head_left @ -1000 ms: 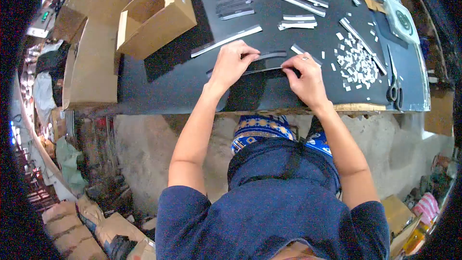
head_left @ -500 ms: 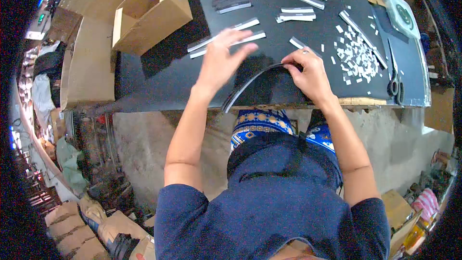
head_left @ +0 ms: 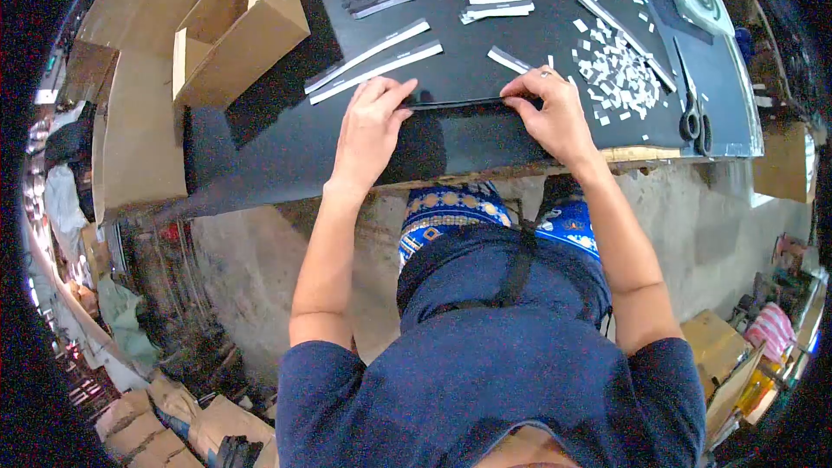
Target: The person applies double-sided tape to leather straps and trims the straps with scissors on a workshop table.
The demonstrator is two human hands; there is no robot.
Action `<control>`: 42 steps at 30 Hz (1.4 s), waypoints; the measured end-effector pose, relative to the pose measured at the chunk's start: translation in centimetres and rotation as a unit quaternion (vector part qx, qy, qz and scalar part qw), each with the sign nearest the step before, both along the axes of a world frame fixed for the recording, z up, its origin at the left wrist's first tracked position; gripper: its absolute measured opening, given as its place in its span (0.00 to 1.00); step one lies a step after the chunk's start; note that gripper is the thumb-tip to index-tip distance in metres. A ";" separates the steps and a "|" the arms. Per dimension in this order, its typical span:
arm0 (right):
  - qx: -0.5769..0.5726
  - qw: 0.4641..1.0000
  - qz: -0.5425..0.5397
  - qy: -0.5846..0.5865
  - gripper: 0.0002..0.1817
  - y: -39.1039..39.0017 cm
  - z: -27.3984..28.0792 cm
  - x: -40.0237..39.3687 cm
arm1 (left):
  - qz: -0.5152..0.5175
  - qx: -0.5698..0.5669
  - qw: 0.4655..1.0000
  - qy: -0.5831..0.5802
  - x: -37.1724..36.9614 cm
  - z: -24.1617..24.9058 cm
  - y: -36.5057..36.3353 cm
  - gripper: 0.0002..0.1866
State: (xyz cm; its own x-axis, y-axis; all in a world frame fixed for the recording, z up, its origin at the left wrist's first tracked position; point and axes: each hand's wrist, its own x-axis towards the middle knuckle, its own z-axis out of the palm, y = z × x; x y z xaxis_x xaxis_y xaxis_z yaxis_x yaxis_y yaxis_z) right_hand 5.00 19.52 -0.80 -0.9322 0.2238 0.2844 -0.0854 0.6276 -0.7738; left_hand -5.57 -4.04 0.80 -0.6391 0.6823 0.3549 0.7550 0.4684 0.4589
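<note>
Fingers (head_left: 513,97) of my right hand (head_left: 555,113) pinch a dark strip (head_left: 455,104); whether my left hand (head_left: 367,130) does, I cannot tell; grey floor (head_left: 238,264) lies below the surface (head_left: 260,165).

Two hands: one left hand (head_left: 368,134), one right hand (head_left: 555,113). Between them, at the dial's centre, one dark strip (head_left: 455,104). Ten o'clock: two white-edged strips (head_left: 376,72); farther out, one open carton (head_left: 260,43). Two o'clock: one short strip (head_left: 510,60). Three o'clock: one pair of scissors (head_left: 689,97); white chips (head_left: 624,82), too numerous to count.
</note>
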 end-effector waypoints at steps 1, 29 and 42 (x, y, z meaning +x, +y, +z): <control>0.000 1.000 -0.002 -0.002 0.05 0.0 -0.1 0.1 | -0.007 0.011 1.000 0.000 0.2 -0.2 0.3 0.21; -0.098 0.989 -0.080 0.083 0.43 -3.9 -1.4 1.0 | -0.014 0.134 0.991 0.006 2.5 -3.1 4.7 0.11; -0.241 0.965 -0.061 0.085 0.42 -4.0 -1.6 0.5 | -0.033 0.126 0.991 0.011 2.2 -2.6 5.0 0.12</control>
